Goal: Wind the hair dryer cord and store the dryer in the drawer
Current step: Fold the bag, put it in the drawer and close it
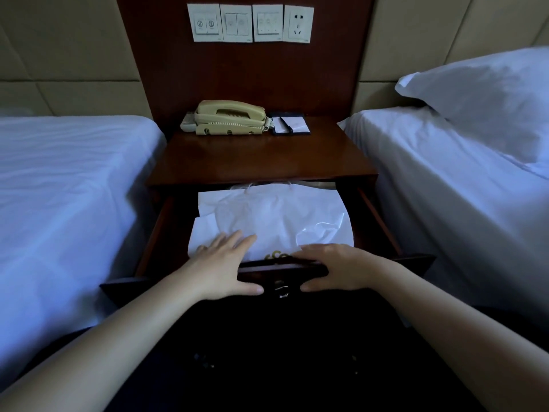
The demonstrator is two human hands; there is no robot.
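Note:
The nightstand drawer (377,215) is pulled out towards me. A crumpled white plastic bag (276,215) with a greenish logo fills most of it. No hair dryer or cord shows; whether they lie in the bag is hidden. My left hand (222,269) straddles the drawer front (282,268), fingers spread flat on the bag and thumb on the outer face. My right hand (335,269) grips the same front panel, fingers hooked over its top edge and thumb below. A small metal handle (280,288) sits between my thumbs.
On the dark wooden nightstand top (261,156) stand a beige telephone (228,117) and a notepad with pen (289,124). White beds flank it, left (59,188) and right (460,188), the right one with a pillow (490,96). A wall socket (298,24) sits beside switch plates.

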